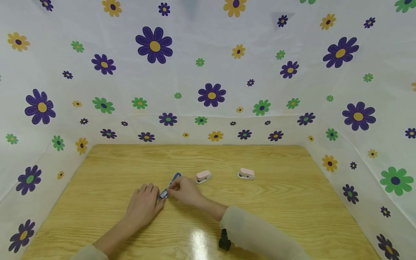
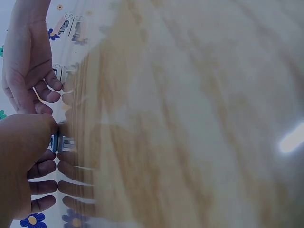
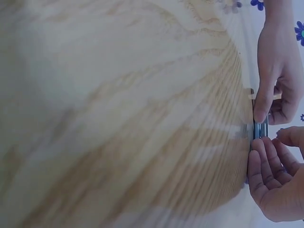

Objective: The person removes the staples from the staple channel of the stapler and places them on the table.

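Note:
A small blue stapler [image 1: 173, 181] with a metal end [image 1: 162, 196] lies slanted on the wooden table [image 1: 276, 202], a little left of centre. My left hand [image 1: 153, 198] pinches its near metal end [image 2: 60, 142]. From the right, my right hand [image 1: 177, 187] reaches over and its fingertips hold the stapler's blue body. In the right wrist view the metal part [image 3: 260, 129] stands between both hands at the table's edge of the picture. Most of the stapler is hidden under the fingers.
Two small pink staplers [image 1: 203, 176] [image 1: 246, 174] lie on the table to the right of my hands. A black object [image 1: 224, 240] sits by my right sleeve. White flowered sheeting [image 1: 211, 72] walls the table on three sides.

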`<state>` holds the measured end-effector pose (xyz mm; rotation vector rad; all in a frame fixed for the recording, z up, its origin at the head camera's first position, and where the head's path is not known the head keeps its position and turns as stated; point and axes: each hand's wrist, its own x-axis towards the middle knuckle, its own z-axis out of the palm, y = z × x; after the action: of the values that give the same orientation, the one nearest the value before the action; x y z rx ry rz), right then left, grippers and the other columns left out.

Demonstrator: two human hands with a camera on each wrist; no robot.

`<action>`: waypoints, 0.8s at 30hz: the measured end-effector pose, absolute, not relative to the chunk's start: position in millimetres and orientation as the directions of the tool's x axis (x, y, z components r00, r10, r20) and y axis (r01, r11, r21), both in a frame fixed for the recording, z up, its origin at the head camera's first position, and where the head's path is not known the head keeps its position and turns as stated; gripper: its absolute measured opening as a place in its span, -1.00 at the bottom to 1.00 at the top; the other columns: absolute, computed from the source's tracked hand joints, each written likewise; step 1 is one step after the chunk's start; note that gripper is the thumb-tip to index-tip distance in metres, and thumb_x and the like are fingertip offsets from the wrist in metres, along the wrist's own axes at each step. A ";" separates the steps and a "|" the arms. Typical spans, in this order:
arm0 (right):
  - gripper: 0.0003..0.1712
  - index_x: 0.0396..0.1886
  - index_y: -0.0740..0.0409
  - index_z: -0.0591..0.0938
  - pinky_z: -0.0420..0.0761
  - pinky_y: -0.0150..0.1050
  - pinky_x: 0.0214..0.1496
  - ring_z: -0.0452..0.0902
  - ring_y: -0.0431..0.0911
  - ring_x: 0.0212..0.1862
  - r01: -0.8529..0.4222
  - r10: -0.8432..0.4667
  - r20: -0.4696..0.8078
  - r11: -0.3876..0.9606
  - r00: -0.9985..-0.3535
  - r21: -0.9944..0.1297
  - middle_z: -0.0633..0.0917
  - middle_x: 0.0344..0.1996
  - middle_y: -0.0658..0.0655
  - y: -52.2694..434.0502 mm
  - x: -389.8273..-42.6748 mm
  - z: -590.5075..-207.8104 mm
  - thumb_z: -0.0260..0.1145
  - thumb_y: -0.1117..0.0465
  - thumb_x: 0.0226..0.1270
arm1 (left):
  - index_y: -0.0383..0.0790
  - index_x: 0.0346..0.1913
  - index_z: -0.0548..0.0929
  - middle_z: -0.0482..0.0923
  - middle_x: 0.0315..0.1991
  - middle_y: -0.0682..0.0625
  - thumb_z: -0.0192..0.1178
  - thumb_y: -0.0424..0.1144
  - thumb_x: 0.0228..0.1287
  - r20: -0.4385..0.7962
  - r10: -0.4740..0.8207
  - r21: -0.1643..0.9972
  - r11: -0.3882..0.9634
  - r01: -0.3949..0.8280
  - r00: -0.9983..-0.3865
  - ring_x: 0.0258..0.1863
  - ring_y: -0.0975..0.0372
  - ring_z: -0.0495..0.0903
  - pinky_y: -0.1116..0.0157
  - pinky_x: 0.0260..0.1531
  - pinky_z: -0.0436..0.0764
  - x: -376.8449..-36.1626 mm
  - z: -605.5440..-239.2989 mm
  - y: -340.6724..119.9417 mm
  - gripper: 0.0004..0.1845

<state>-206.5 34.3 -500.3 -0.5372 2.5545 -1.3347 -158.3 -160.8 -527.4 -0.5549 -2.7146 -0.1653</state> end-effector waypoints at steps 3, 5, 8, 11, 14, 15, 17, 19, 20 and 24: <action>-0.87 -0.21 0.21 0.82 0.45 -0.51 -0.45 0.47 -0.38 -0.47 -0.241 -0.419 -0.005 0.532 -0.908 -0.812 0.81 -0.34 0.10 31.4 -206.2 -500.0 0.43 0.23 0.43 | -0.11 -0.32 0.51 0.44 -0.42 0.04 0.45 0.00 0.32 0.367 0.350 0.042 0.919 0.391 -0.862 -0.43 0.21 0.34 0.25 -0.40 0.36 -157.5 -527.0 -160.4 -0.65; -0.86 -0.22 0.22 0.83 0.45 -0.51 -0.44 0.47 -0.38 -0.47 -0.247 -0.422 -0.003 0.537 -0.906 -0.806 0.83 -0.33 0.12 29.8 -205.8 -499.0 0.42 0.24 0.44 | -0.11 -0.32 0.51 0.44 -0.42 0.03 0.45 0.00 0.32 0.364 0.348 0.041 0.921 0.388 -0.864 -0.43 0.20 0.35 0.23 -0.39 0.38 -156.8 -526.3 -159.9 -0.65; -0.86 -0.22 0.22 0.84 0.46 -0.51 -0.44 0.48 -0.38 -0.47 -0.250 -0.419 -0.007 0.556 -0.908 -0.793 0.84 -0.32 0.11 27.7 -204.8 -497.2 0.42 0.24 0.44 | -0.11 -0.33 0.50 0.43 -0.43 0.03 0.45 0.00 0.33 0.364 0.349 0.043 0.920 0.390 -0.864 -0.43 0.19 0.35 0.22 -0.39 0.39 -156.6 -525.8 -159.4 -0.64; -0.85 -0.21 0.22 0.84 0.47 -0.51 -0.45 0.49 -0.38 -0.50 -0.237 -0.404 -0.021 0.578 -0.914 -0.781 0.84 -0.33 0.10 25.2 -203.7 -495.3 0.42 0.24 0.44 | -0.11 -0.33 0.50 0.42 -0.43 0.03 0.44 0.00 0.33 0.368 0.351 0.045 0.918 0.393 -0.861 -0.43 0.20 0.34 0.24 -0.40 0.37 -156.5 -526.3 -159.4 -0.64; -0.85 -0.19 0.21 0.85 0.47 -0.50 -0.48 0.49 -0.38 -0.52 -0.225 -0.394 -0.038 0.601 -0.919 -0.767 0.84 -0.36 0.07 22.8 -202.9 -494.1 0.42 0.23 0.44 | -0.11 -0.34 0.49 0.40 -0.43 0.04 0.45 -0.01 0.33 0.378 0.353 0.041 0.917 0.396 -0.856 -0.43 0.20 0.33 0.26 -0.41 0.34 -157.0 -527.8 -159.7 -0.64; -0.84 -0.19 0.19 0.86 0.47 -0.49 -0.48 0.49 -0.38 -0.52 -0.219 -0.390 -0.047 0.609 -0.920 -0.763 0.85 -0.36 0.05 22.0 -202.8 -494.0 0.42 0.22 0.44 | -0.12 -0.34 0.49 0.40 -0.44 0.04 0.45 -0.01 0.33 0.384 0.353 0.038 0.917 0.397 -0.853 -0.44 0.20 0.33 0.27 -0.42 0.33 -157.2 -528.3 -159.7 -0.64; -0.84 -0.18 0.17 0.86 0.47 -0.48 -0.48 0.50 -0.38 -0.52 -0.211 -0.387 -0.060 0.618 -0.920 -0.757 0.85 -0.37 0.02 21.1 -203.2 -494.3 0.43 0.20 0.44 | -0.12 -0.34 0.49 0.40 -0.44 0.04 0.45 -0.01 0.33 0.386 0.353 0.036 0.917 0.396 -0.852 -0.43 0.20 0.32 0.28 -0.42 0.32 -157.5 -529.1 -159.8 -0.64; -0.85 -0.19 0.15 0.86 0.48 -0.47 -0.49 0.51 -0.37 -0.52 -0.200 -0.385 -0.073 0.621 -0.920 -0.758 0.84 -0.38 0.00 20.7 -204.1 -495.0 0.43 0.19 0.43 | -0.12 -0.34 0.49 0.40 -0.43 0.04 0.45 0.00 0.33 0.384 0.351 0.037 0.918 0.394 -0.854 -0.43 0.20 0.32 0.28 -0.41 0.32 -157.6 -529.6 -160.0 -0.64; -0.85 -0.19 0.14 0.86 0.49 -0.46 -0.49 0.52 -0.37 -0.51 -0.193 -0.384 -0.077 0.617 -0.920 -0.763 0.84 -0.40 -0.01 20.6 -204.3 -495.3 0.44 0.19 0.43 | -0.12 -0.33 0.49 0.40 -0.43 0.04 0.44 0.00 0.33 0.381 0.350 0.039 0.919 0.393 -0.856 -0.42 0.20 0.32 0.28 -0.41 0.33 -157.6 -529.8 -160.2 -0.64; -0.87 -0.20 0.16 0.85 0.49 -0.45 -0.52 0.54 -0.34 -0.54 -0.153 -0.378 -0.102 0.587 -0.920 -0.795 0.80 -0.46 -0.03 21.1 -204.2 -496.3 0.45 0.20 0.42 | -0.12 -0.33 0.50 0.41 -0.41 0.03 0.44 -0.01 0.34 0.368 0.347 0.049 0.919 0.390 -0.863 -0.41 0.20 0.35 0.27 -0.42 0.37 -157.2 -529.4 -159.8 -0.64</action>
<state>-204.2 21.1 -496.3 -0.4372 2.5577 -1.2455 -157.2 -159.8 -529.4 -0.5408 -2.7236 -0.1730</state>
